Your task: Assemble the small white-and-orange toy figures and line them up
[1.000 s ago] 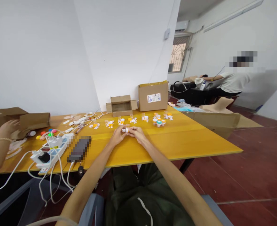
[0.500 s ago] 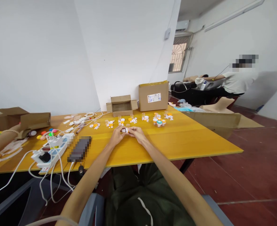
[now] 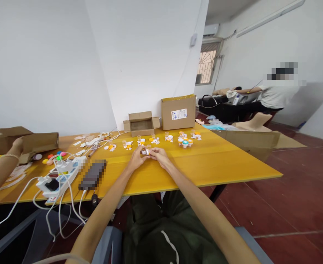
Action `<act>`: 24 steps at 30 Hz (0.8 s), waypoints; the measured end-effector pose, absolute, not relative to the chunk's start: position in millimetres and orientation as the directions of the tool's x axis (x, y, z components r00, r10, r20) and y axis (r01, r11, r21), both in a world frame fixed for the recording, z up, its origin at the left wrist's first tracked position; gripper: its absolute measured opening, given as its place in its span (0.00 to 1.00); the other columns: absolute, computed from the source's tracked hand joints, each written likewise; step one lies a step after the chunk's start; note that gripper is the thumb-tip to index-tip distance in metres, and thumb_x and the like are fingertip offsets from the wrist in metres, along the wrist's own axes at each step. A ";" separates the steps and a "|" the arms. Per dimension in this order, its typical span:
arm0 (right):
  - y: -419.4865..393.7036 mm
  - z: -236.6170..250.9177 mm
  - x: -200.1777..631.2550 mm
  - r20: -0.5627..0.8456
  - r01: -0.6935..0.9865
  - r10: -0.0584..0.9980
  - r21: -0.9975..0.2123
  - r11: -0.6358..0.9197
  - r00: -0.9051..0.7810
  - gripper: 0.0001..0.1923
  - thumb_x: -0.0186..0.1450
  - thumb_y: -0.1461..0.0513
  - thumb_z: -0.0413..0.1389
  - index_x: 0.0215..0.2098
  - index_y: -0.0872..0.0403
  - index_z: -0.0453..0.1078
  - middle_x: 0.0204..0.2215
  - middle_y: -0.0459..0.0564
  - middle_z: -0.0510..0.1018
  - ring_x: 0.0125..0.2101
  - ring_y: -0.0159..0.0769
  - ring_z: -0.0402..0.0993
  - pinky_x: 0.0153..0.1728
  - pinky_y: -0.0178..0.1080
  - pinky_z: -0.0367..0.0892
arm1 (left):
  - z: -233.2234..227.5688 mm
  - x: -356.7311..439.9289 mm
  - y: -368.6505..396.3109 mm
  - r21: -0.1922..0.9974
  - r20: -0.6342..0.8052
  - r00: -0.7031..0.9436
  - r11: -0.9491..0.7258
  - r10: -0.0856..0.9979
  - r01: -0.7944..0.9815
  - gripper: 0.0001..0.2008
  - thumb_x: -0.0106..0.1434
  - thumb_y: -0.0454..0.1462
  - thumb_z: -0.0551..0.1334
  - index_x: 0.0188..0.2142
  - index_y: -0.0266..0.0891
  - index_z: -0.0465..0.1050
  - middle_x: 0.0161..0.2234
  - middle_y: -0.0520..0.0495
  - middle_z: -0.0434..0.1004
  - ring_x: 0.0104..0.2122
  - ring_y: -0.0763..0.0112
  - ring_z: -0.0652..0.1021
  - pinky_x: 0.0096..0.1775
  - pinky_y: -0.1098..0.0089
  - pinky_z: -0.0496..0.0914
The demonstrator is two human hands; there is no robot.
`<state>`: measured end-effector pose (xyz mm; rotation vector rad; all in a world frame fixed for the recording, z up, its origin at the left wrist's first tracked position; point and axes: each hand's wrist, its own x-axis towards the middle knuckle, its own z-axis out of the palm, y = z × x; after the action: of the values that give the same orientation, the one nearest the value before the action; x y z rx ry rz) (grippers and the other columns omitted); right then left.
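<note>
White end on it, darker bit poking out the left side: that's the small piece [image 3: 146, 151] getting all the attention, held up over the table [image 3: 219, 161], back from the middle of the near edge. Left hand [image 3: 136, 160] has its fingers curled round one end with barely any gap, and the right hand [image 3: 160, 157] pinches the white end between thumb and fingers. Too small to tell what it is exactly, or whether it's one part or two.

My read: this is the fiddly two-handed step, working or lining up the piece. I'd say the next move calls for a firm grip on the left and a small, careful press or turn on the right, nothing rushed.

Just beyond, loose orange and white parts [image 3: 128, 145] sit in little clusters along the far edge, with some capped jars [image 3: 185, 142] bunched toward the far right corner. Behind those, right by the far edge, there's a small cardboard box [image 3: 142, 131] with its flaps up and a bigger carton [image 3: 178, 106]. Phone [image 3: 92, 174] and power strip [image 3: 68, 176] are near the near edge, off left. Another person's hand [image 3: 17, 145] is at a box at the left end.
</note>
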<state>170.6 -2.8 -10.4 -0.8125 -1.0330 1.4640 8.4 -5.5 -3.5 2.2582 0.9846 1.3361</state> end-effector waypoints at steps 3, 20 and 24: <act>-2.1 -10.6 171.2 0.063 -0.367 0.989 -0.930 0.009 -0.133 0.14 0.45 0.60 0.73 0.26 0.54 0.74 0.27 0.47 0.82 0.30 0.36 0.80 0.37 0.39 0.76 | -5.8 9.7 -2.5 0.676 0.590 0.269 -0.648 0.762 0.352 0.20 0.55 0.36 0.70 0.47 0.40 0.71 0.43 0.46 0.77 0.37 0.68 0.78 0.41 0.67 0.74; -4.7 -10.2 170.6 0.070 -0.372 0.986 -0.928 0.010 -0.149 0.14 0.44 0.59 0.73 0.26 0.53 0.76 0.27 0.48 0.82 0.30 0.34 0.80 0.40 0.39 0.77 | 4.8 6.7 -12.2 0.554 0.630 0.329 -0.704 0.703 0.443 0.07 0.59 0.35 0.66 0.39 0.41 0.77 0.35 0.49 0.78 0.36 0.66 0.76 0.41 0.66 0.73; -2.5 -13.0 171.9 0.078 -0.339 0.987 -0.940 0.026 -0.142 0.15 0.44 0.58 0.73 0.27 0.53 0.77 0.28 0.48 0.82 0.31 0.35 0.80 0.38 0.38 0.76 | 4.2 6.5 -11.7 0.548 0.630 0.319 -0.697 0.708 0.463 0.07 0.59 0.38 0.67 0.38 0.41 0.78 0.35 0.48 0.78 0.35 0.66 0.76 0.39 0.67 0.73</act>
<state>171.9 -2.5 -13.0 -0.8379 -1.0819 1.4231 6.5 -11.7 4.2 2.3212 1.0598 1.3186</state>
